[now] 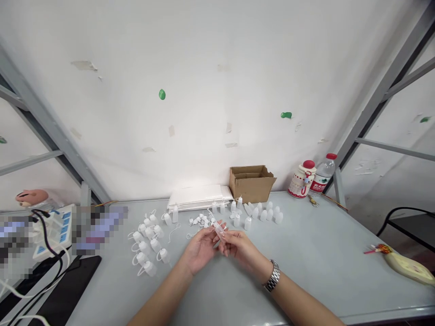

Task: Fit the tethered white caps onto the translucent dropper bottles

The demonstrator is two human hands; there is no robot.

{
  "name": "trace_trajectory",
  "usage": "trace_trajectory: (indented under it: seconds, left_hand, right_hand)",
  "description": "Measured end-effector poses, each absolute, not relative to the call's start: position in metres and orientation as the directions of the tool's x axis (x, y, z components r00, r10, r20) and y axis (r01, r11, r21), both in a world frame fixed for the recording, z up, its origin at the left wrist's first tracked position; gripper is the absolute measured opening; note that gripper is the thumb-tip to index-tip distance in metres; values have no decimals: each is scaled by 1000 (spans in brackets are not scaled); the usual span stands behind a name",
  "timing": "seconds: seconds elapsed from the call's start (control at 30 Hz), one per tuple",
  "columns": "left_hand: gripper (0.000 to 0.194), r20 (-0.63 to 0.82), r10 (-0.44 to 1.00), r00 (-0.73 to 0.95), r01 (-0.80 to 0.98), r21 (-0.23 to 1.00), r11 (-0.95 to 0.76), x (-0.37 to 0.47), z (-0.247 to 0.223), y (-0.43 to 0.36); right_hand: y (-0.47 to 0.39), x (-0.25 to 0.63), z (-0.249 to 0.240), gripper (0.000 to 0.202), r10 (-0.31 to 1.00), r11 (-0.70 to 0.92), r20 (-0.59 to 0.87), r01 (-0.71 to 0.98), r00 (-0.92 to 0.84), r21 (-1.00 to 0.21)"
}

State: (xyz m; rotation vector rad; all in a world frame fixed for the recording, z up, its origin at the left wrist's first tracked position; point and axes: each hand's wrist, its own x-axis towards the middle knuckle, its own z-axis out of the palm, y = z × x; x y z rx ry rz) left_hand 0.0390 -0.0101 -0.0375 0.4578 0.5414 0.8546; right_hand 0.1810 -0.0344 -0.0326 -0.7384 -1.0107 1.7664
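A small translucent squeeze bottle (219,230) with a narrow tip is tilted between my two hands over the table. My right hand (240,248), with a metal watch on its wrist, grips the bottle's lower part between thumb and fingers. The fingers of my left hand (201,250) curl round its upper end, palm partly turned up; their exact contact is partly hidden. Just behind the hands lies a pile of small white caps (201,220). Several capped bottles (148,269) with looped straps stand to the left. More bottles without caps (263,214) stand to the right.
An open cardboard box (253,188) and stacked white sheets (197,197) rest by the wall. A decorated flask (302,180) and a water bottle (322,175) stand at the back right. Cables and a power strip (64,228) lie left; a yellowish object (409,268) lies right.
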Motion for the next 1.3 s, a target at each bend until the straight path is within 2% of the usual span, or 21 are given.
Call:
trace_trajectory:
  seconds: [0.13,0.33,0.6,0.77,0.9,1.1,1.2,1.3]
  left_hand:
    - [23,-297,801,520,-574,573,585,38,-35,-11]
    - [24,-245,800,548,-597,554,579,37,-32,-13]
    - [25,-205,788,580,-609,534,587,37,-28,-15]
    - [25,-133,789,600,-607,567,557,37,-31,-15]
    - [23,-156,834,529,-623,596,507,38,-34,-12]
    - [25,-133,905,405,-547,757,356,38,-35,-9]
    - [25,-145,910,388,-549,757,354,39,-36,-9]
    - [22,-143,896,420,-581,716,387,40,-36,-10]
  right_hand:
    - [-33,183,-38,27,872,-315,-23,-525,-488,-791]
    - [-31,185,-43,24,795,-438,5,-580,-607,-686]
    - [-32,185,-45,27,770,-492,5,-598,-638,-633]
    - [-33,187,-44,28,745,-551,-28,-591,-667,-590]
    - [-34,185,-41,28,776,-510,-33,-595,-630,-621]
    - [-33,181,-39,29,907,-321,-95,-528,-410,-786]
    - [-32,180,-41,28,924,-277,-89,-491,-373,-826]
    - [-33,179,-41,29,914,-289,-80,-501,-398,-816]
